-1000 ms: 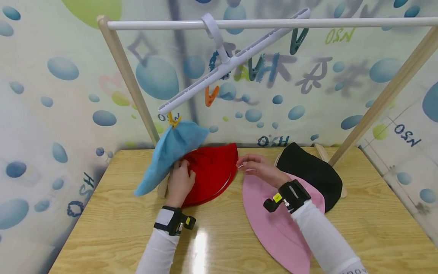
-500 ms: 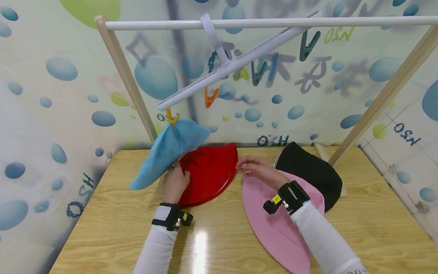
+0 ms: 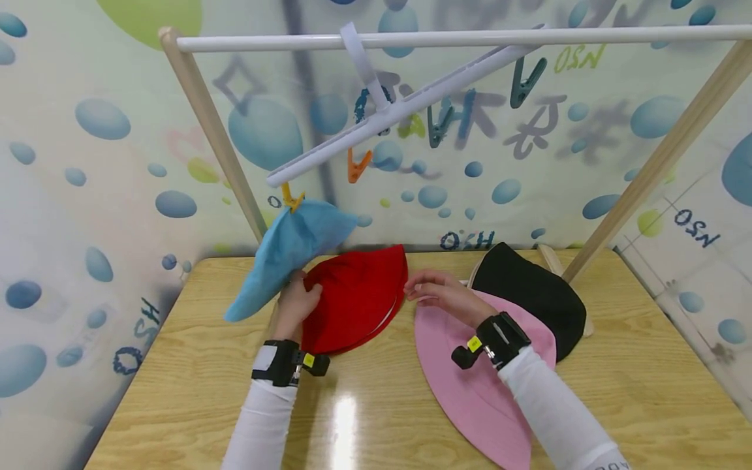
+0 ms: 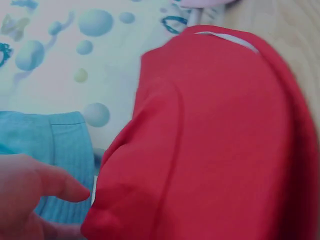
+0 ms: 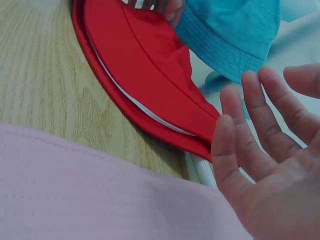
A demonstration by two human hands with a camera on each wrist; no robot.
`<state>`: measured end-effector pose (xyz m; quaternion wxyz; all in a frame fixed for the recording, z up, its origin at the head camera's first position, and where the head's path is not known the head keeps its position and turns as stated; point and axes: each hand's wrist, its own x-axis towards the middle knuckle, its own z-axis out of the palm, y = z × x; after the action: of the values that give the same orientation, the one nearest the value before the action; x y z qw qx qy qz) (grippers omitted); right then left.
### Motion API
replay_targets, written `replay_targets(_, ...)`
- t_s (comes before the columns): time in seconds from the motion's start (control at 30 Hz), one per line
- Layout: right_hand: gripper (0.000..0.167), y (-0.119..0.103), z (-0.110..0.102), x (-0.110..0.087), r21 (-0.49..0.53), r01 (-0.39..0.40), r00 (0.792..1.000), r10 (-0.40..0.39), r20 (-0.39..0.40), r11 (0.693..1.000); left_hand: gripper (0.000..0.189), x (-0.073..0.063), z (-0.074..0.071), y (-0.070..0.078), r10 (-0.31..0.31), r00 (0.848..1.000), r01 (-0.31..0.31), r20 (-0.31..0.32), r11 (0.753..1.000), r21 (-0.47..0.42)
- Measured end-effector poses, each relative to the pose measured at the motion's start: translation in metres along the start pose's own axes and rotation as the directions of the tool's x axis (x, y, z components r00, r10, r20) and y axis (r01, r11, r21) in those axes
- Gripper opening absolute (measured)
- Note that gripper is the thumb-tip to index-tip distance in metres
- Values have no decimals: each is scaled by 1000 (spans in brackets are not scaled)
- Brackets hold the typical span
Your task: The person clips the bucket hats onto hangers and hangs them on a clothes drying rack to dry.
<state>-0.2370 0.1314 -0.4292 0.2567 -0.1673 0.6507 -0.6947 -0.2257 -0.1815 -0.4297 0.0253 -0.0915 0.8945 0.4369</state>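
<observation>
A red bucket hat (image 3: 358,297) lies folded on the table. My left hand (image 3: 296,305) is at its left end, partly hidden under a hanging light-blue bucket hat (image 3: 299,245). In the left wrist view the thumb (image 4: 62,185) is just off the red fabric, while a lower finger reaches the hat's edge; I see no grip. My right hand (image 3: 443,295) hovers over a pink hat (image 3: 470,365), fingers relaxed and spread near the red hat's right tip, holding nothing. A yellow clip (image 3: 292,199) fastens the blue hat to a tilted white hanger (image 3: 388,114).
The hanger hooks over a white rod (image 3: 458,39) on wooden posts (image 3: 652,163). An orange clip (image 3: 357,166) and two dark green clips (image 3: 525,83) hang from it. A black hat (image 3: 531,300) lies behind the pink one on the wooden table (image 3: 194,378), with a patterned backdrop behind.
My left hand has shifted left, from over the red hat to its left end. The blue hat and hanger have swung slightly. My right hand has stayed nearly still.
</observation>
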Motion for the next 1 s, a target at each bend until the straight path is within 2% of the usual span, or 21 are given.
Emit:
replay_targets(0.07,27,1,0,0,-2,-2,1000,2,-1,1000,55,-1,-3,3,-41,999,42,23,998,-49)
replay_targets(0.17,27,2,1,1,-2,-6,1000,6,-2,1000,56,-3,-8,8,-63,998,65,23,995,-73)
replay_targets(0.33,28,3,1,1,1,-1,1000,1,8,1000,42,-6,-12,14,-72,997,72,7,997,-23)
replay_targets(0.43,28,4,1,1,-7,1,1000,-1,9,1000,34,-6,-13,16,-81,997,81,19,997,6)
replay_targets(0.53,29,4,1,0,-17,1,1000,0,12,1000,24,-4,-13,18,-56,998,55,21,998,33)
replay_targets(0.7,30,5,1,1,-11,-3,1000,3,15,1000,11,-4,-14,22,-2,1000,2,12,1000,-5)
replay_targets(1.0,29,9,2,3,-3,4,1000,-4,31,1000,8,-6,-14,29,67,998,-67,-12,996,-66)
